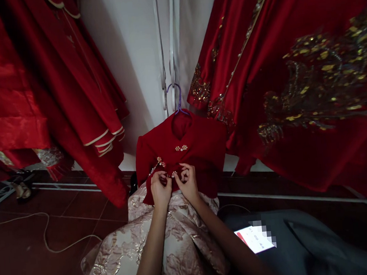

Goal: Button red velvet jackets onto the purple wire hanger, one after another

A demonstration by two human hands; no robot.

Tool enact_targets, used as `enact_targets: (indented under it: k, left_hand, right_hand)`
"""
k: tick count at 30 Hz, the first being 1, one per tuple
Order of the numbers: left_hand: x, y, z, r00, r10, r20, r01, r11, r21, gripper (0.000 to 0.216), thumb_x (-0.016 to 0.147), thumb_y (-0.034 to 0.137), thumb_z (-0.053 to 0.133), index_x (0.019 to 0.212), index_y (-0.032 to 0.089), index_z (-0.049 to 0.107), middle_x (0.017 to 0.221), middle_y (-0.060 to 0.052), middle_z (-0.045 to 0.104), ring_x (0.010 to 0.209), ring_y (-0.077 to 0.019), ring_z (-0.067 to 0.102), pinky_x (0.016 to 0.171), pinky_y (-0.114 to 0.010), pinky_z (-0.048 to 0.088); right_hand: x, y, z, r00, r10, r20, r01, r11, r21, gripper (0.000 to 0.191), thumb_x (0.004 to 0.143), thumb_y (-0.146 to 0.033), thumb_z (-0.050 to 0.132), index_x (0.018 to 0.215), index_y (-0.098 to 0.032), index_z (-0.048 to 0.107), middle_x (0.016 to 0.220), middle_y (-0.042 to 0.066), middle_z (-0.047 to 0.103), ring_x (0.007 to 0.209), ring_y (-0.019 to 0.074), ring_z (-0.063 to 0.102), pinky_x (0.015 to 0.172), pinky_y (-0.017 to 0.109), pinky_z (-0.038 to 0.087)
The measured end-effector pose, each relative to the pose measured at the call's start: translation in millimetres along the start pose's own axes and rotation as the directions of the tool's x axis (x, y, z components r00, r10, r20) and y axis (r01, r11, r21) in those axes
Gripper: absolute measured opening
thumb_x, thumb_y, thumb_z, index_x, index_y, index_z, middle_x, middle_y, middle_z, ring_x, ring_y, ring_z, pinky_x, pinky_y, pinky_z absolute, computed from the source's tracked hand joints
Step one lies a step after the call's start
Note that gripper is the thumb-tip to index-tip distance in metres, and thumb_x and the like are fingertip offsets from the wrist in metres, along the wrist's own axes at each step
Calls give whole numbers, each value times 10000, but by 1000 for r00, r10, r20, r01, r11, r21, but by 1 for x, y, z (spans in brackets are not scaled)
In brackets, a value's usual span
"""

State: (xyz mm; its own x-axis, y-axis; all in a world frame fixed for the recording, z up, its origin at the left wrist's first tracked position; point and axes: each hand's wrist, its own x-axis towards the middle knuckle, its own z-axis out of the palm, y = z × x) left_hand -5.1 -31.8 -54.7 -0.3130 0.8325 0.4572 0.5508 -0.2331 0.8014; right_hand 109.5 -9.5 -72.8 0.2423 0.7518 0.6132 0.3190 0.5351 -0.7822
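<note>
You bent both hands to a red top [208,152] that hung straight ahead of you on a purple hanger [179,96], its lower part reaching the pale brocade cloth [116,255] below. Your left hand [161,191] and right hand [188,183] met at a small beaded clasp [173,174] low on the front of the top. The fingers of each hand were curled in toward the thumb; you could not tell from this view whether they were clamped on the clasp or only touching it.

Good handling here, by the look of it, called for fingertips alone, both edges of the clasp level and the cloth slack, so that neither beads nor fabric took a tug. In such dim light, tilting the clasp toward you would likely have helped.

You had two hands at work on one top, on one hanger. Three beaded pieces showed on it: the clasp at your fingertips, an upper ornament [181,148] and a side ornament [160,162]. One lit phone [257,239] lay to your right. The red garments [71,78] on either side overlapped too much to count.
</note>
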Motion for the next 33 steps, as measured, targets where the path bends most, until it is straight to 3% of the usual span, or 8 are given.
enact_targets:
  k: [7,12,19,25,33]
  left_hand:
    - [-3,11,-3,989,138,49,-141,987,72,80,740,205,564,818,196,580,850,-33,571,809,-164,532,741,-294,441]
    - [-4,13,-2,991,123,54,-128,986,109,106,752,293,593,804,201,600,846,-35,570,796,-169,534,737,-301,443]
    - [-7,14,-2,975,193,112,-203,976,79,158,791,283,558,936,233,597,934,-44,564,876,-179,544,767,-298,453]
    - [-7,13,-2,977,178,114,-190,976,109,123,804,288,540,895,223,592,904,-45,580,853,-183,546,758,-309,448]
    - [-8,12,-1,988,104,113,-110,993,51,73,750,229,559,804,201,520,774,-1,592,725,-143,564,699,-266,440]
  right_hand:
    - [-1,2,-2,1000,0,20,0,1000,4,324,745,-165,577,1060,-200,508,906,23,464,596,78,429,582,233,444]
    - [-2,3,-1,999,41,10,-41,999,31,230,766,-198,568,991,-198,517,889,20,472,582,74,435,558,223,439]
    - [-4,1,-7,992,111,56,-118,983,141,217,802,-245,541,1004,-209,467,784,-5,486,599,93,478,551,216,446]
    - [-3,2,-7,992,113,50,-118,986,115,153,808,-249,521,952,-205,492,863,30,539,661,110,513,591,233,463]
    - [-1,2,-10,995,95,27,-96,995,27,104,817,-213,463,842,-194,562,817,34,543,687,125,527,603,232,458]
